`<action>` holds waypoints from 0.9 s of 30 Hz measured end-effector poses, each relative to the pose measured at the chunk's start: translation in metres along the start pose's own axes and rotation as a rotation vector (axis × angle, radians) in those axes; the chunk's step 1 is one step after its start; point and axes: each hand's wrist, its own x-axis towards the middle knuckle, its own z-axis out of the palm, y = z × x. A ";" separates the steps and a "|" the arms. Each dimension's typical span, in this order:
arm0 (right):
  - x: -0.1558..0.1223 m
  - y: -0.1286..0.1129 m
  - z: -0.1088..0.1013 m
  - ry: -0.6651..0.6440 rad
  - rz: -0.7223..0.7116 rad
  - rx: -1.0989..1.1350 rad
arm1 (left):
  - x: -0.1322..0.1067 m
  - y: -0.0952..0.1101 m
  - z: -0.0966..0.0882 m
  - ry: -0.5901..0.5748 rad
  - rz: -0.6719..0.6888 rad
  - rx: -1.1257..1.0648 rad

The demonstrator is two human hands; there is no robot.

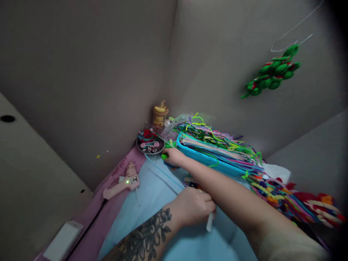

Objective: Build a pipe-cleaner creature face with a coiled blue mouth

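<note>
My left hand [196,205], at the end of a tattooed forearm, is closed low over the blue cloth. A flat white end [209,222] sticks out below its fingers; the rest of that thing is hidden. A light blue pipe cleaner [164,171] runs from near the plate towards this hand. Just beyond the knuckles lies a small multicoloured piece [189,181], partly covered. My right hand [175,156] reaches across above the left one, fingers curled down at bright green fuzzy pieces [164,156]. What its fingertips hold is hidden.
A metal plate [138,148] with small parts stands by the wall, near a brown cup [160,116]. Behind my right forearm is a blue tray [201,156] of pipe cleaners. A hot glue gun [122,185] lies left; a white box [63,241] sits nearer. Green ornaments [274,74] hang right.
</note>
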 end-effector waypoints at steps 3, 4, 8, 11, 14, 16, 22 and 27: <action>-0.002 -0.003 0.000 -0.015 0.020 -0.025 | 0.001 0.000 -0.004 0.007 -0.015 0.015; -0.004 -0.003 -0.001 -0.018 0.026 -0.032 | 0.001 0.000 -0.005 0.010 -0.018 0.019; -0.017 -0.002 -0.013 -0.008 0.038 -0.042 | 0.001 0.002 -0.006 0.019 -0.027 0.033; -0.031 0.009 -0.036 0.076 0.060 -0.034 | 0.002 0.003 -0.005 0.034 -0.036 0.036; -0.040 0.031 -0.068 0.232 0.132 -0.029 | 0.001 0.003 -0.004 0.050 -0.036 0.018; -0.044 0.047 -0.086 0.340 0.219 -0.038 | 0.001 0.002 -0.002 0.056 -0.032 0.006; -0.079 0.055 -0.083 0.424 0.186 0.122 | 0.001 0.000 -0.003 0.131 -0.106 -0.025; -0.141 0.048 -0.045 0.324 -0.020 0.615 | 0.002 0.000 -0.009 0.312 -0.252 -0.130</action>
